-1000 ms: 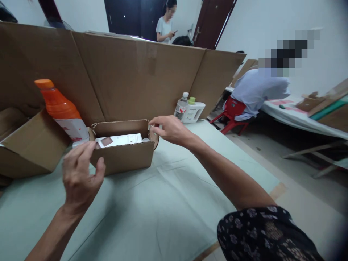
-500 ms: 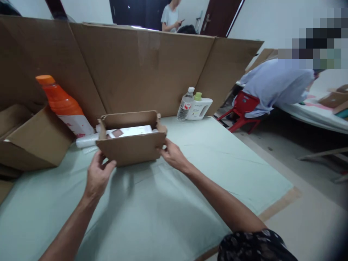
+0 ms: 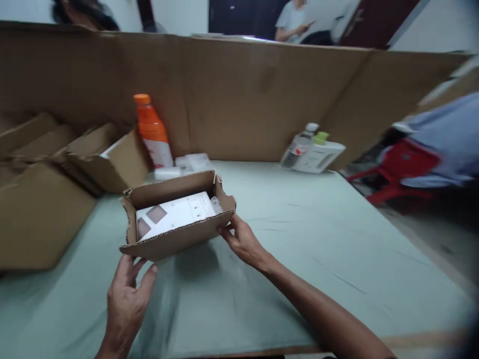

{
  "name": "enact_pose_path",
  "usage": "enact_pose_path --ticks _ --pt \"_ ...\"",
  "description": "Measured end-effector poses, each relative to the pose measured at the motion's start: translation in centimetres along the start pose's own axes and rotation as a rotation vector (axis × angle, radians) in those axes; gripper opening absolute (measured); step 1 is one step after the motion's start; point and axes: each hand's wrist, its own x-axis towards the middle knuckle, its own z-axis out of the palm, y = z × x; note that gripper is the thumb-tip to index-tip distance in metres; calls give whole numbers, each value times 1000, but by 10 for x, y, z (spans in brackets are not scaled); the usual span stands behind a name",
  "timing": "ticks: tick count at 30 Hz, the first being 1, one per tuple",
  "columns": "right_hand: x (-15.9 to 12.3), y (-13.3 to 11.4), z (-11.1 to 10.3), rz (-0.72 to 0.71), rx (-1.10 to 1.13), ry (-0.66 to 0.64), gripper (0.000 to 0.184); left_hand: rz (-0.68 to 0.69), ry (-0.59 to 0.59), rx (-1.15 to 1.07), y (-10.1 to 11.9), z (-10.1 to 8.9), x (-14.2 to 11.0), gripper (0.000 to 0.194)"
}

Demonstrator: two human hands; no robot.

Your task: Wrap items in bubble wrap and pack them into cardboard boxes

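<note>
An open-topped cardboard box (image 3: 183,240) is held at an angle over the green tablecloth, with a shadow under it. Inside lies a white carton (image 3: 183,213) with brown squares printed on it, and a bit of clear plastic (image 3: 216,204) shows at its right end. My left hand (image 3: 129,294) has its fingers at the underside of the box's near left corner, the thumb standing away from the cardboard. At the right end, my right hand (image 3: 243,242) grips the lower corner between thumb and fingers; some fingertips are hidden.
Open cardboard boxes (image 3: 45,214) stand at the left. Behind the held box are an orange bottle (image 3: 153,134) and clear plastic rolls (image 3: 194,162). A water bottle (image 3: 297,149) and a white jug (image 3: 320,157) stand before a cardboard screen (image 3: 239,99). A person sits on a red chair (image 3: 407,159) at right.
The box has come nearer and tilted, so more of the white carton shows. Both hands have moved with it. The view has turned left, bringing more boxes into sight.
</note>
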Motion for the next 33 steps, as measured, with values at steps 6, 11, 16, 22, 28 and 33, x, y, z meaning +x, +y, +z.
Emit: enact_pose_path --ticks 6,11,16,22,28,33 --pt "63 -23 73 -140 18 -209 33 -16 315 -45 -11 -46 -12 67" --pt "130 -49 160 -291 89 -296 62 121 452 -50 -29 -79 19 80" --pt "158 -48 231 -344 -20 -294 79 100 442 -11 -41 -87 55 90" --pt "149 -37 263 -274 -139 -409 90 103 461 -10 -51 -85 74 94" --pt "125 -35 257 -419 -294 -443 78 32 456 -32 -80 -82 75 88" --pt "77 -25 226 -653 -512 -489 45 -11 343 168 -101 -74 45 82"
